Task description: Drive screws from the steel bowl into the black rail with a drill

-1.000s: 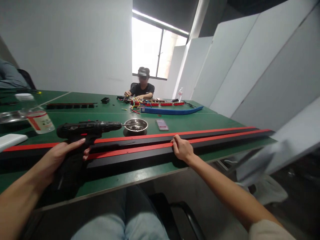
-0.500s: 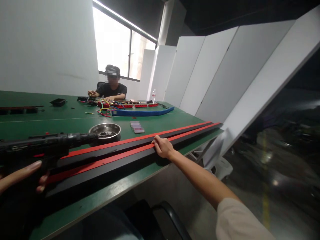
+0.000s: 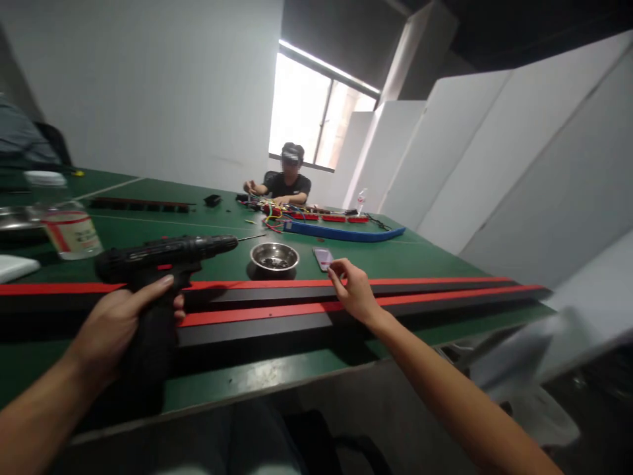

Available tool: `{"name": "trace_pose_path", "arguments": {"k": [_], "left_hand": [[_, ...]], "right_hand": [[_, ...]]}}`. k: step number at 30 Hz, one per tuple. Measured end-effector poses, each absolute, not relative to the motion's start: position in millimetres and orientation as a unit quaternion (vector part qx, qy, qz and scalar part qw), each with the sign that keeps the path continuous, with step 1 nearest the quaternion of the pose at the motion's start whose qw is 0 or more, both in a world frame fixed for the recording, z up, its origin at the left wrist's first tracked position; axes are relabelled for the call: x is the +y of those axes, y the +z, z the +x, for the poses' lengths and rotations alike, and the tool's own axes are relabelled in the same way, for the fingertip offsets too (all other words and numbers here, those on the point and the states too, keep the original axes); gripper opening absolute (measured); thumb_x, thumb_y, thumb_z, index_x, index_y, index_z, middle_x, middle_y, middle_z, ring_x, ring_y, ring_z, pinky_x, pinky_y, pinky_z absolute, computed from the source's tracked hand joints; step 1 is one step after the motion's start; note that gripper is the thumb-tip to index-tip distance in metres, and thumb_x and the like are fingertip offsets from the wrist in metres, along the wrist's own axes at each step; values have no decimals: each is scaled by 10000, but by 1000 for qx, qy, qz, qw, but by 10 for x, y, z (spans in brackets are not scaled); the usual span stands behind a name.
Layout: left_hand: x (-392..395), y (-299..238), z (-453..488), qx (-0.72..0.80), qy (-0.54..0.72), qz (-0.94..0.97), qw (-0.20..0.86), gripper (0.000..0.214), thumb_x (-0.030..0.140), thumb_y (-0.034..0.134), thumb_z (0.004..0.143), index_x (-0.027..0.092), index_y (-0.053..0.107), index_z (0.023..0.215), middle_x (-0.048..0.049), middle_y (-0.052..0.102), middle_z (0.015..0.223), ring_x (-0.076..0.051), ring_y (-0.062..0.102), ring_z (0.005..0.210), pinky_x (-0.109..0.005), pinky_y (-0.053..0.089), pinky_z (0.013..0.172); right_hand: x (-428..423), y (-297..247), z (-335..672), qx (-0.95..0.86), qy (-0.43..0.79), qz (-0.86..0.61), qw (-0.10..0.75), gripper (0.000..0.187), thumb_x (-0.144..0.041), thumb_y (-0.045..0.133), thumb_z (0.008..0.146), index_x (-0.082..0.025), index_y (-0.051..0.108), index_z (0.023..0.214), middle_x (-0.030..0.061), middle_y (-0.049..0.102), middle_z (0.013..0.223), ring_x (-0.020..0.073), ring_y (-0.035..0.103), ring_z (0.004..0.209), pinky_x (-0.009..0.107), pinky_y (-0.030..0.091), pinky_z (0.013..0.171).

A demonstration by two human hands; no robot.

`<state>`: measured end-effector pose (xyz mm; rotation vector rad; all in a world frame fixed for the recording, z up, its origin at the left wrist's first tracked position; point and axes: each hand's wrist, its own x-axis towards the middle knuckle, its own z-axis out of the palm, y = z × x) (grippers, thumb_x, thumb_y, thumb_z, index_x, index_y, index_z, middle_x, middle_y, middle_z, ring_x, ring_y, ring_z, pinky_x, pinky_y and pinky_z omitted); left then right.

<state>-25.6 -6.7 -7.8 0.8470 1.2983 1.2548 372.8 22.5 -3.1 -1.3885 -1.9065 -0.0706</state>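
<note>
We see the green table (image 3: 247, 376) spanning the frame from the left edge to the right of centre. Along it, across the middle of the frame, lie two long black bars with red tops, the far bar (image 3: 257, 290) behind and the near bar (image 3: 277, 330) in front, a dark gap between them. At upper centre, behind the table, sits a co-worker (image 3: 287, 185) with both hands among coloured wires (image 3: 270, 214); right of centre, a blue strip (image 3: 346, 232) lies nearer to us. At left of centre we note the black drill (image 3: 163, 257) — held above the bars, its thin bit (image 3: 252, 237) pointing right. The left hand (image 3: 113, 323), lower left, has its fingers wrapped around the drill's grip. The right hand (image 3: 353, 290), just right of centre, is over the bars, fingers curled and thumb close to the fingertips; we cannot make out whether anything is pinched there, or whether the hand touches a bar. A clear bottle (image 3: 72, 227) stands at left. Beyond the far bar, near centre, rests a metal bowl (image 3: 254, 258) containing small dark pieces — and, beside it, a phone (image 3: 323, 256).
</note>
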Motion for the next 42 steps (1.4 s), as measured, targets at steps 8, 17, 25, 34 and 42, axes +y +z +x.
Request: {"name": "trace_pose_path", "arguments": {"k": [8,17,25,34,42], "left_hand": [[-64,-26,-188,509,557,330,567,326,395,816,746,104,711,850,-59,718,685,-166,678,529,-229,542,445],[-68,-15,-179,504,563,326,568,284,356,789,794,103,691,876,-50,703,694,-150,664,523,-238,554,472],[-60,-27,-196,506,535,346,581,342,410,814,768,99,696,846,-58,694,693,-165,665,551,-238,535,440],[-44,-52,-194,509,533,352,577,295,384,779,802,103,702,843,-65,687,697,-162,651,517,-245,530,432],[-18,-85,-231,497,522,374,584,300,392,789,799,108,693,803,-73,685,704,-166,669,558,-233,535,466]], "right_hand": [[1482,95,2884,-784,109,-563,238,166,-175,667,876,-174,800,977,87,785,952,196,710,831,252,487,744],[2075,-244,2585,-742,128,-635,172,365,-130,716,767,-186,776,1123,112,779,990,239,714,888,252,490,728],[2091,-171,2420,-790,201,-572,85,200,-116,820,631,-148,779,824,73,749,794,202,662,694,272,489,664],[1955,-171,2416,-757,122,-630,125,212,-320,708,834,-149,771,942,146,754,957,239,681,778,280,455,635],[1849,-138,2453,-750,160,-606,212,128,-245,686,835,-135,723,781,62,687,723,148,576,601,244,352,545]]}}
